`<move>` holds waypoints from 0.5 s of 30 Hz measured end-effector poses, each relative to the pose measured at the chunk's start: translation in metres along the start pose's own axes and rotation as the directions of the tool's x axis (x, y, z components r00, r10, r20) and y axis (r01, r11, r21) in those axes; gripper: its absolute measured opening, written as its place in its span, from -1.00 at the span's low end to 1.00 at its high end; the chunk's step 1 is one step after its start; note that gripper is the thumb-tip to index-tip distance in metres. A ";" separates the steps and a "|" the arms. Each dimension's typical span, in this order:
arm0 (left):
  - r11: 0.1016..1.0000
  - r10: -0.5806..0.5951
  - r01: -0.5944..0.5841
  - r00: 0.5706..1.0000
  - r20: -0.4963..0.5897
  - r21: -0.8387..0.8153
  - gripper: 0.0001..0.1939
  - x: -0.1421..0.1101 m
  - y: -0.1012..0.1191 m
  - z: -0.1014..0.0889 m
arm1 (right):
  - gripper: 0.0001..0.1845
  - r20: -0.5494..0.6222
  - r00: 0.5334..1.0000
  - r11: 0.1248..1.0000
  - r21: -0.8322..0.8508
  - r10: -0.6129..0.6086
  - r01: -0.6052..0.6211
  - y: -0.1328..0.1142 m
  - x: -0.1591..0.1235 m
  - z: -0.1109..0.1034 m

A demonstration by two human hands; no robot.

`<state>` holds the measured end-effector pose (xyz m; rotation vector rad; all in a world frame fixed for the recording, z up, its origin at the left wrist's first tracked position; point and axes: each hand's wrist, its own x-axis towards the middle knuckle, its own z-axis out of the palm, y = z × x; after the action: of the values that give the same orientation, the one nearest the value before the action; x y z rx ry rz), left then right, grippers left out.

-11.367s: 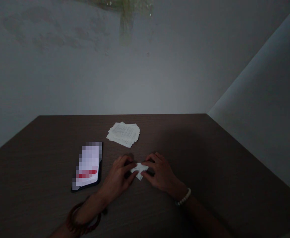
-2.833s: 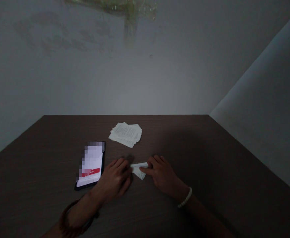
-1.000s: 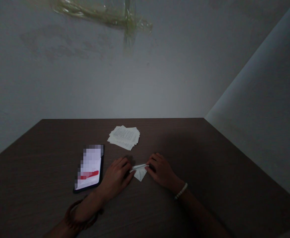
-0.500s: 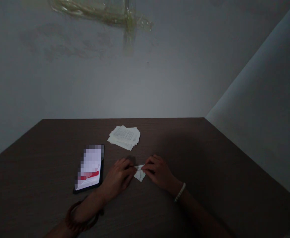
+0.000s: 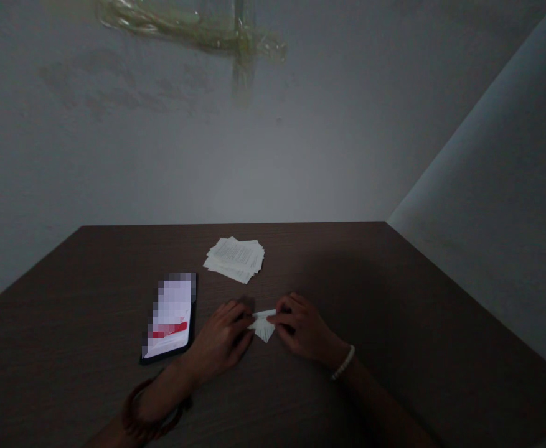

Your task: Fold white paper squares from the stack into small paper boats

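While the table (image 5: pixel 417 323) runs on past the right hand (image 5: pixel 304 328), a phone (image 5: pixel 172 314) lies near the left hand (image 5: pixel 221 333), and a stack of papers (image 5: pixel 235 258) rests beyond, towards the back edge. The fingers of each hand pinch one end of a small folded paper (image 5: pixel 264 328) between them. They hide both ends, the folds are dim, and the table's near side is cut off.
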<state>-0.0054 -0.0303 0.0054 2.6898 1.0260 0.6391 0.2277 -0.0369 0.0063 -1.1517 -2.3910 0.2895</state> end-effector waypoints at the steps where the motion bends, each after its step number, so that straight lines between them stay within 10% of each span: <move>1: 1.000 -0.008 0.008 1.000 -0.007 -0.009 -0.77 0.000 -0.001 0.001 | -0.83 -0.012 1.000 1.000 0.003 0.011 -0.011 0.000 0.000 0.001; 15: 0.991 -0.090 0.081 0.993 -0.077 -0.109 -0.86 0.006 -0.011 0.010 | -0.92 -0.017 0.998 0.997 -0.052 0.063 -0.064 0.001 0.008 0.009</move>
<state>-0.0032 -0.0185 -0.0052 2.5328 1.0883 0.7705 0.2196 -0.0297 0.0006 -1.2506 -2.3654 0.2388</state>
